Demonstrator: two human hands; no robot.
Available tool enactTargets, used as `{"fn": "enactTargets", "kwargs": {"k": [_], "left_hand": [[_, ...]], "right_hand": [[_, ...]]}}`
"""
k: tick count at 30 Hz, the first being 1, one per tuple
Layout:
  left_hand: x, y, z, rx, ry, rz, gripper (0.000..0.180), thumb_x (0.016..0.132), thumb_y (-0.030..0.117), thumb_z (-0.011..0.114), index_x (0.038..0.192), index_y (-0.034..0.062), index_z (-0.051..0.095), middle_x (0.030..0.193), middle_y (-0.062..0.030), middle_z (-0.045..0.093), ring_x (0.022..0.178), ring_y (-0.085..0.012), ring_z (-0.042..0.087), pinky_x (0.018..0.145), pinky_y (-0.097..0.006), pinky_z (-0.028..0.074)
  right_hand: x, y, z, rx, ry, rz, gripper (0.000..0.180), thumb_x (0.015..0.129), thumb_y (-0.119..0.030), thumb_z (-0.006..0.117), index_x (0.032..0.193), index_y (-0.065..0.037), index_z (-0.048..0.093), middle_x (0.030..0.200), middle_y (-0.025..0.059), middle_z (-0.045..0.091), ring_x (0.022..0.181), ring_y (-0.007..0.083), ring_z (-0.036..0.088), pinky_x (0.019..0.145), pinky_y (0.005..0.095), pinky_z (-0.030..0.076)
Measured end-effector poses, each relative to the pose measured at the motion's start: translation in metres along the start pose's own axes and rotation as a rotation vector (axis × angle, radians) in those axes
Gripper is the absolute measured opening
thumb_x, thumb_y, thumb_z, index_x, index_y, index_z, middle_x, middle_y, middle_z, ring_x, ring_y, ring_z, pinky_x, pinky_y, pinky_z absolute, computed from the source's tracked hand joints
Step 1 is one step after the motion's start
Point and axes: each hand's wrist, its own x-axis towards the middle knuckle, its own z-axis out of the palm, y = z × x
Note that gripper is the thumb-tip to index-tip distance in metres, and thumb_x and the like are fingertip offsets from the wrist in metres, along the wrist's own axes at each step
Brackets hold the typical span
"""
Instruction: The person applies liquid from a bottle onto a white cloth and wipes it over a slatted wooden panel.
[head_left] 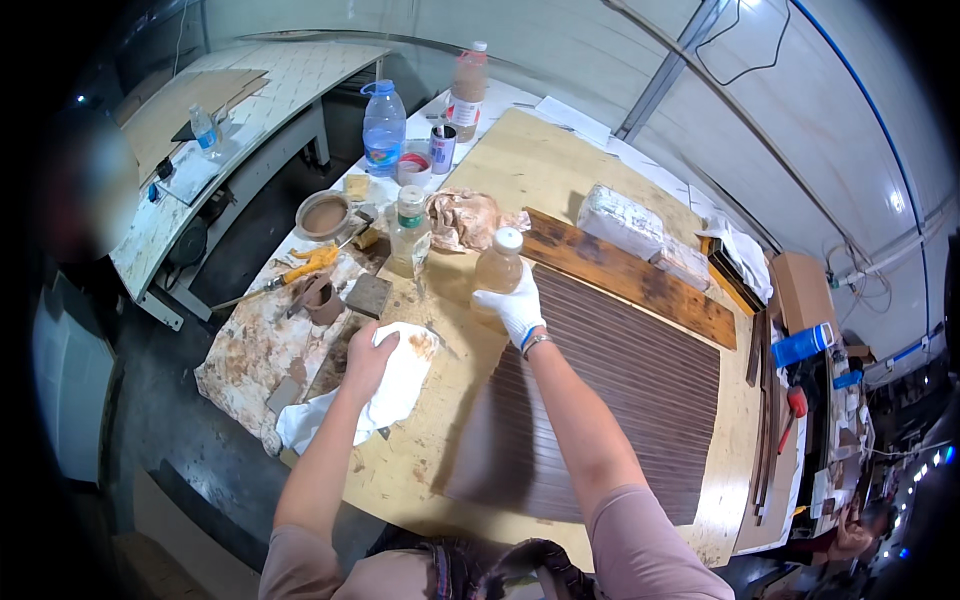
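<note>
Your bare left hand point(367, 362) grips a white cloth point(402, 388) while your gloved right hand point(514, 303) holds a white-capped bottle point(498, 267) near the brown panel point(635, 400).

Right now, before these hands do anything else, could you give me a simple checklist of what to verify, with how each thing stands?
1. Bottle gripped: ok, the right hand is closed around it.
2. Cap on the bottle: ok, a white one sits on top.
3. Bottle lifted off the table: cannot tell, the hand hides its base.
4. Cloth in hand: ok, the left hand grips it.
5. Cloth spotless: not ok, it has a brown stain.
6. Both hands gloved: not ok, the right wears a white glove and the left is bare.
</note>
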Motion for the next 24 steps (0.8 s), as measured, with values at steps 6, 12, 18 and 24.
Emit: {"fn": "enactTargets", "kwargs": {"k": [6,12,18,24], "left_hand": [[-0.013,0.039,0.011,-0.773,-0.047,-0.36,0.015,0.095,0.008,0.06,0.105,-0.0027,0.062,0.094,-0.0115,0.069,0.085,-0.0228,0.071,0.073,-0.037,0.059],[-0.021,0.038,0.021,-1.001,-0.132,-0.53,0.028,0.1,0.009,0.052,0.122,-0.007,0.059,0.114,-0.0173,0.068,0.098,-0.0262,0.071,0.085,-0.04,0.06],[-0.028,0.029,0.042,-0.931,-0.056,-0.511,0.029,0.103,0.013,0.048,0.122,-0.0059,0.058,0.112,-0.0159,0.069,0.097,-0.0252,0.071,0.083,-0.04,0.06],[-0.035,0.051,0.046,-0.998,-0.152,-0.528,0.031,0.103,0.019,0.05,0.123,-0.0039,0.058,0.112,-0.0147,0.069,0.096,-0.0244,0.071,0.082,-0.039,0.06]], "right_hand": [[-0.002,-0.011,-0.006,0.045,-0.006,0.034,0.073,0.061,0.005,0.085,0.125,-0.006,0.053,0.117,0.0046,0.062,0.108,0.0175,0.06,0.097,0.0344,0.049],[-0.043,-0.05,-0.024,-0.038,-0.212,0.059,0.075,0.056,-0.001,0.085,0.124,-0.007,0.054,0.113,0.0031,0.063,0.105,0.0167,0.06,0.093,0.0344,0.05],[-0.079,-0.107,-0.012,-1.195,-0.414,0.062,0.048,0.07,-0.025,0.073,0.112,-0.009,0.058,0.111,0.0126,0.064,0.107,0.0323,0.062,0.087,0.0397,0.052],[-0.084,-0.082,-0.024,-1.415,-0.41,-0.175,0.039,0.073,-0.017,0.067,0.111,-0.009,0.059,0.102,0.0127,0.063,0.098,0.032,0.061,0.083,0.0435,0.05]]}}
